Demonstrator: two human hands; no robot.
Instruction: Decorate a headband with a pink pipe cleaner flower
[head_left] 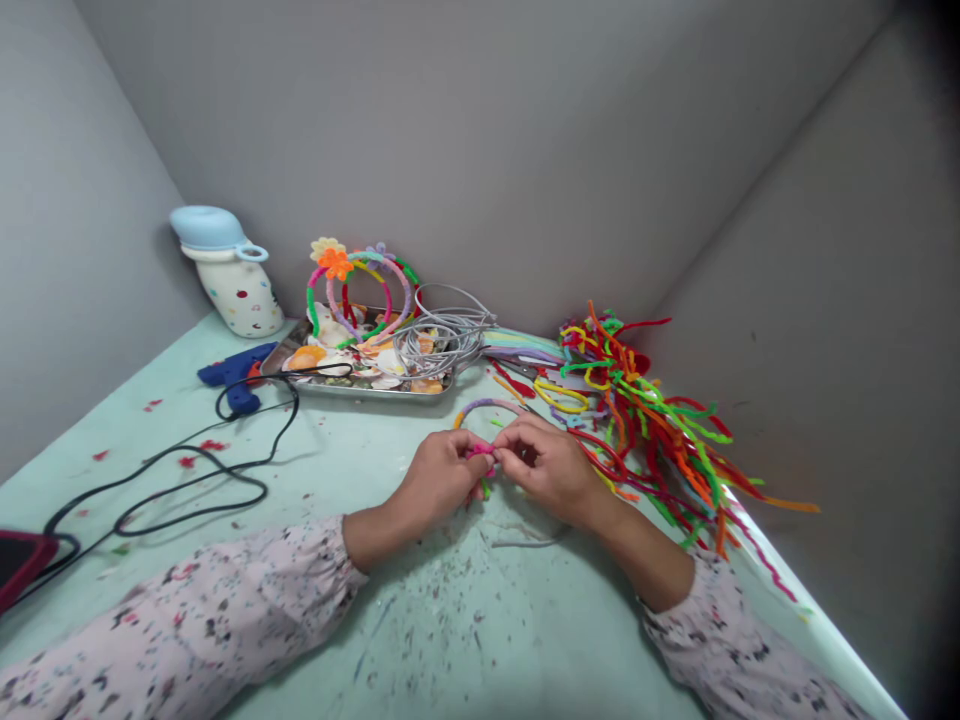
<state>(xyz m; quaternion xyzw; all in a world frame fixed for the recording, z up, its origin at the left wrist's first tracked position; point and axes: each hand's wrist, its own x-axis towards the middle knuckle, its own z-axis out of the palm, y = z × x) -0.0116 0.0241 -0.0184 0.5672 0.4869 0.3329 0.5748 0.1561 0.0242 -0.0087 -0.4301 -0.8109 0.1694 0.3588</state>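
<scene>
My left hand pinches a small pink pipe cleaner between thumb and fingers. From the other side, my right hand has its thumb and fingertips closed on the same pink piece. A band wrapped in purple and orange pipe cleaner curves up behind both hands, and a bit of green shows under the left fingers. How the band joins the pink piece is hidden by the fingers. On the table just below the right hand lies a short grey wire.
A metal tray holds wrapped headbands, scraps and coiled grey wire. Left of it are a blue glue gun with black cord and a white bottle. Many colourful pipe cleaners are heaped at right.
</scene>
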